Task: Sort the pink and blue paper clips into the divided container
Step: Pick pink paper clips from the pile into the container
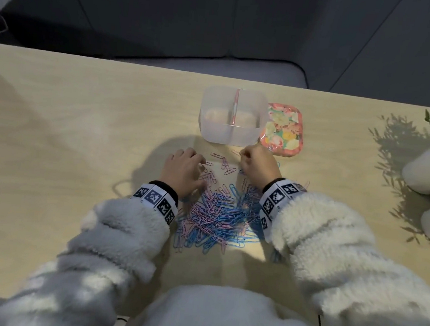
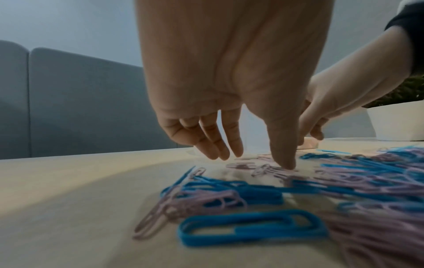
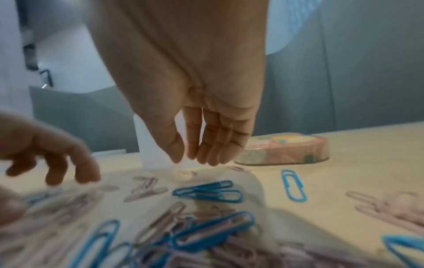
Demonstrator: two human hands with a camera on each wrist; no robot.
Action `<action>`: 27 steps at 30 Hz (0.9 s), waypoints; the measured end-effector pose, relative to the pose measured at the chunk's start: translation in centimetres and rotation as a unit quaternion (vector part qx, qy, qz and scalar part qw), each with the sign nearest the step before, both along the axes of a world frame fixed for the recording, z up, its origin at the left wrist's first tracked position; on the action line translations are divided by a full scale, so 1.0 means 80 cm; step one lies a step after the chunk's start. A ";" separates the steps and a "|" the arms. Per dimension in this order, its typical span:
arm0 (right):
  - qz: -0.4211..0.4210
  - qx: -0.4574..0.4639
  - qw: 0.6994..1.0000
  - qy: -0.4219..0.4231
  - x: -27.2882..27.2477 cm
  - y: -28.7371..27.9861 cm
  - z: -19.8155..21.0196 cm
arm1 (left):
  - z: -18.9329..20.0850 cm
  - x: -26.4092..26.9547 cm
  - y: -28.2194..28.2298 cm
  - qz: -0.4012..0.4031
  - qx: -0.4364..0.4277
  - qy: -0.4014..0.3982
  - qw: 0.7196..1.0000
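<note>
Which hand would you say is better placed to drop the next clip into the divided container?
Probably the right hand: it hovers just before the container, while the left hand sits farther back over the pink clips.

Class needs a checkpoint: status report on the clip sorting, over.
Left hand open, thumb touching pink clips. Right hand near container, hold unclear. Container looks empty, pile unsorted. Nothing blocking.

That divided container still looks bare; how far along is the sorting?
Barely begun. The divided container shows no clips in either compartment. The left hand touches pink clips spread near it; the right hand hovers over the table with nothing clearly held. Nearly everything is left: the mixed pile.
</note>
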State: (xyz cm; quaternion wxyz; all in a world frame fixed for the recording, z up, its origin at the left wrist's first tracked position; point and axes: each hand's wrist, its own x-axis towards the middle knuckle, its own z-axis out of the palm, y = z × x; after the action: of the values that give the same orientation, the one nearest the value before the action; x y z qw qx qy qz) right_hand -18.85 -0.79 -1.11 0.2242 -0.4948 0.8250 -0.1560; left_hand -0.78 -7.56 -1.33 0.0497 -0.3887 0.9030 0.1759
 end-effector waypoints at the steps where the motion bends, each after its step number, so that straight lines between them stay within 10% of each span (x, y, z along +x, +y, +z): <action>1: 0.019 0.012 0.999 0.026 0.002 -0.005 -0.005 | -0.001 -0.002 -0.005 0.002 0.006 0.000 1.000; 27: 0.124 0.007 0.992 0.009 0.048 -0.022 -0.013 | -0.002 -0.027 -0.028 -0.041 0.053 0.052 0.996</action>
State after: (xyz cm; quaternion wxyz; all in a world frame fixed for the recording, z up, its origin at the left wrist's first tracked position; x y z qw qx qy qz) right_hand -15.03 -2.51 -2.15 0.2380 -0.5929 0.7602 -0.1174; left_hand -2.96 -9.81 -1.47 0.0299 -0.3387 0.9090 0.2411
